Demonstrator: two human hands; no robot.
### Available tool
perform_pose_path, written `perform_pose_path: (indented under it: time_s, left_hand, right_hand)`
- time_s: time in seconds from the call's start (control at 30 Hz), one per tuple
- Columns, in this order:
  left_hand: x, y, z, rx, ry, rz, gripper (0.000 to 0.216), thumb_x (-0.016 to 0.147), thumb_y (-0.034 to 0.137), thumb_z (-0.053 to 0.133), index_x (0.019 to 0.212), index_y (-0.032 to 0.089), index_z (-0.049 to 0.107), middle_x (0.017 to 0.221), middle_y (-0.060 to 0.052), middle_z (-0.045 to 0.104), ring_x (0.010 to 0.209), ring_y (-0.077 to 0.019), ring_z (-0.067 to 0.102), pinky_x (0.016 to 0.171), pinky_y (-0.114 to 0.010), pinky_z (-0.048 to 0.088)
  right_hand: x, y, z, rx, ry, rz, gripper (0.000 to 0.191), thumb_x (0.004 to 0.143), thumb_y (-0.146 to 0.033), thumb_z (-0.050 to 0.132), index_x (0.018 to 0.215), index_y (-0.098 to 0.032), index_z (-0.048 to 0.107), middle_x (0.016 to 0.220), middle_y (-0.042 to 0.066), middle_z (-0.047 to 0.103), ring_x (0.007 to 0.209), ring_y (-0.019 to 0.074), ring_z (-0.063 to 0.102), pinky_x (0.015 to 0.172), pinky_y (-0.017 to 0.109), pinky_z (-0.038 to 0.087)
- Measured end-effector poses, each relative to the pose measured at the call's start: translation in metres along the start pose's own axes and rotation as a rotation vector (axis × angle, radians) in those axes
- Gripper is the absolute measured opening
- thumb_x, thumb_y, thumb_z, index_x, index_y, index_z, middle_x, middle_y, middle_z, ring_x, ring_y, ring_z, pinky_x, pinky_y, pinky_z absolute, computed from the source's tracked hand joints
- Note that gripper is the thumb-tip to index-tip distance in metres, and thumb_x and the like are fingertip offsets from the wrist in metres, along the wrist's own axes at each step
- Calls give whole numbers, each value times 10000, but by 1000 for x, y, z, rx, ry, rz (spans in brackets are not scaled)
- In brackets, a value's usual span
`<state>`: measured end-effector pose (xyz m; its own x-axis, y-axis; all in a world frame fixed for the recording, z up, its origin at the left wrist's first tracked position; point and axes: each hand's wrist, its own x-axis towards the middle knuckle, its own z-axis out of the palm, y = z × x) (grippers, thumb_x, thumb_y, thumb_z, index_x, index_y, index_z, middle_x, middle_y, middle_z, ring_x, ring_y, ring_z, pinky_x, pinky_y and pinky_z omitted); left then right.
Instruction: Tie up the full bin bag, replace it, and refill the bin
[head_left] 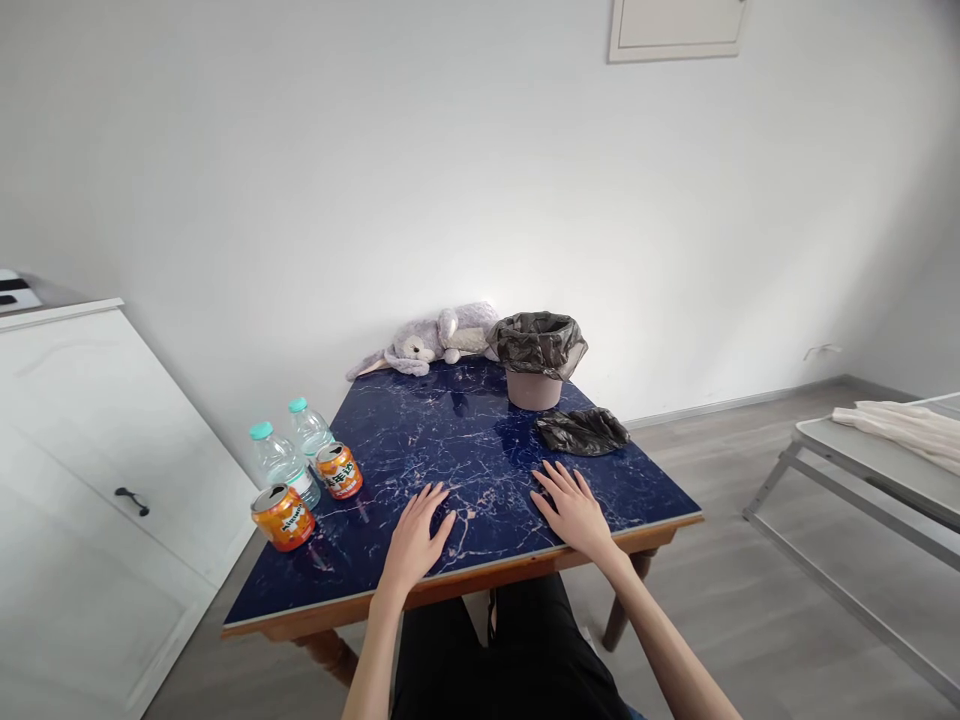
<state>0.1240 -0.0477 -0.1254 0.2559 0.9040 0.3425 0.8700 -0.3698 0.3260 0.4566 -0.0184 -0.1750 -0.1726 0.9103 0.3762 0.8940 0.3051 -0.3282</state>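
My left hand (417, 535) lies flat, palm down, on the blue marble-patterned table (420, 440), fingers stretched out and holding nothing. My right hand (574, 508) rests flat the same way a little to the right, fingers spread and empty. A crumpled dark plastic bag (583, 430) lies just beyond my right hand. Behind it stands a small bin (537, 358) lined with a dark bag. Two orange drink cans (283, 517) (339, 469) and two clear water bottles (279, 460) (309, 428) stand at the table's left edge, left of my left hand.
A grey plush toy (431, 342) lies at the table's far edge against the white wall. A white cabinet (90, 480) stands to the left. At the right, a grey table (877, 470) carries folded pale cloth (904, 425). The floor is grey wood.
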Motion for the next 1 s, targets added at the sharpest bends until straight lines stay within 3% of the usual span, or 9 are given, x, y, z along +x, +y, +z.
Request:
perform_pose_path:
  time_s: [0.77, 1.0]
  left_hand:
    - [2, 2, 2, -15, -34, -47, 480, 1103, 551, 440, 1490, 314, 594, 1657, -32, 541, 1585, -280, 434, 1318, -536, 351]
    - [3, 3, 2, -1, -10, -36, 444, 1097, 521, 461, 1471, 333, 608, 1636, -16, 567, 1567, -276, 462, 1315, -517, 361]
  right_hand:
    - [-1, 1, -4, 74, -16, 10, 588, 1125, -538, 349, 1585, -241, 565, 1713, 43, 433, 1625, 325, 328, 1336, 570, 237]
    - [0, 2, -4, 134, 18, -14, 531, 1101, -476, 431, 1526, -220, 620, 1670, 106, 498, 1598, 381, 370, 1305, 638, 263]
